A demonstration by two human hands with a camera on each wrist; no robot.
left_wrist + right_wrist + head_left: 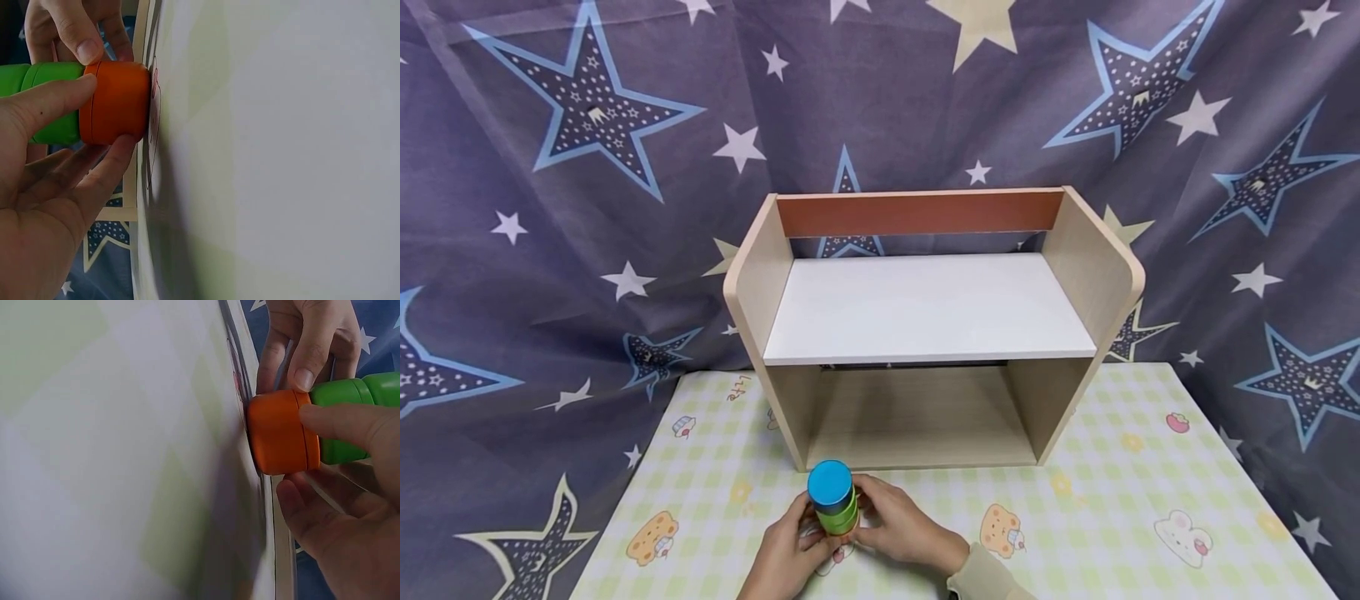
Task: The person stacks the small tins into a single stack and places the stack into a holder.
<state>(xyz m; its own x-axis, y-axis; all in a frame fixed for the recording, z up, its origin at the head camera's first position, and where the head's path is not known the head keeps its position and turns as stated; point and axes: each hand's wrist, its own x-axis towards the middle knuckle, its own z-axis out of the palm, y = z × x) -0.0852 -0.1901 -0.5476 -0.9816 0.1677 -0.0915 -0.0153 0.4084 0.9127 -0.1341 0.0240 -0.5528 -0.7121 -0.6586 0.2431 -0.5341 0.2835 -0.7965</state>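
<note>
An upright stacked cylinder [837,518] stands on the checked tablecloth, in front of the shelf unit. Its top is blue, its middle green [59,78] and its base orange [281,432]. From the left side my left hand [787,546] holds it low down, thumb on the upper edge of the orange part and fingers curled about it. My right hand [901,523] grips it from the opposite side, its thumb near the seam between orange and green. The wrist views cut off the blue top.
Behind the hands stands a small wooden shelf unit [1093,287] with a white upper board [928,304] and a lower compartment [917,417]. The tablecloth [1120,500] has printed cartoon figures. A dark star-patterned curtain [880,108] hangs at the back and sides.
</note>
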